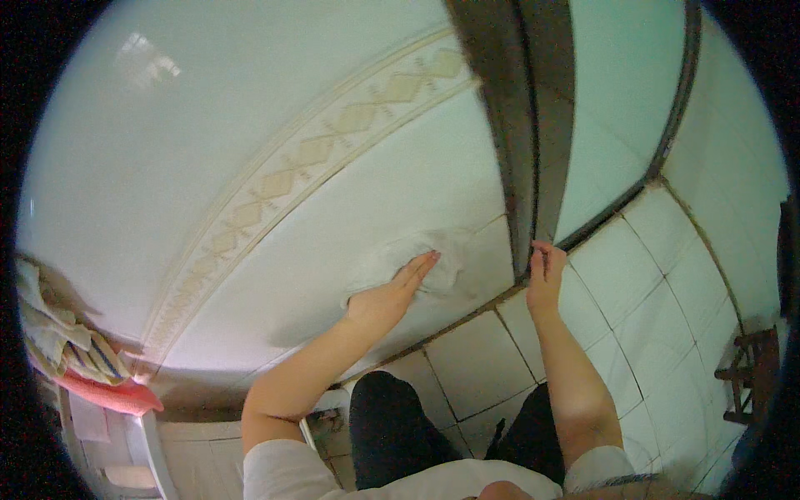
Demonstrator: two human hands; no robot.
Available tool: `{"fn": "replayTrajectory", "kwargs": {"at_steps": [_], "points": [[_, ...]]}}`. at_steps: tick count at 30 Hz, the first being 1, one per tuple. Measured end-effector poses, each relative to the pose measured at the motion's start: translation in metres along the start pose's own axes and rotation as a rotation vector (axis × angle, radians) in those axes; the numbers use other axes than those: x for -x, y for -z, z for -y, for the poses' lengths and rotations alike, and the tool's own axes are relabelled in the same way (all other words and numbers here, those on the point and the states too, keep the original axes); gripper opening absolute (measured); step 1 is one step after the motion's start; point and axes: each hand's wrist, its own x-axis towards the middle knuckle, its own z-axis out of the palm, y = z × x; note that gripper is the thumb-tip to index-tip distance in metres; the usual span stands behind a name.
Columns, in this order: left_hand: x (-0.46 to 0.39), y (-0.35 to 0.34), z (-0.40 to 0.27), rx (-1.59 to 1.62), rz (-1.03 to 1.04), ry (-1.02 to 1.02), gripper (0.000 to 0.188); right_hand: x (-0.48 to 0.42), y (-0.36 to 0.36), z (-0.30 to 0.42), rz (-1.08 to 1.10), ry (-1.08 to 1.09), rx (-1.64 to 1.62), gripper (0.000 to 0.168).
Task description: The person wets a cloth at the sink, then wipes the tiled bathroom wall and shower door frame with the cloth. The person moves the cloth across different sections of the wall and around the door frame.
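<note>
My left hand (394, 287) lies flat on a white cloth (447, 265), pressing it against the lower part of a pale tiled wall (400, 200). The fingers point up and to the right, close together. My right hand (548, 262) is at the bottom of a dark door frame (553, 144), near the floor, its fingers bent at the frame's edge. Whether it grips the frame cannot be told. A beige diamond-patterned border (315, 150) runs across the wall above the cloth.
Square white floor tiles (475, 375) with dark joints lie below. Towels, one of them pink (112, 392), hang at the far left over a white rack (153, 450). A dark wooden stool (747, 375) stands at the right. A glass-like pale panel (619, 106) adjoins the frame.
</note>
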Motion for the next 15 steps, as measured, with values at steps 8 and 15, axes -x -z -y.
{"fn": "replayTrajectory", "kwargs": {"at_steps": [8,15], "points": [[0.039,-0.254,0.066,0.193,-0.367,-0.075,0.057,0.019,-0.04,0.008,0.173,0.048,0.067,0.023],[0.133,-0.212,0.115,0.165,0.188,0.263,0.047,0.017,-0.04,-0.001,0.173,0.063,0.017,0.025]]}}
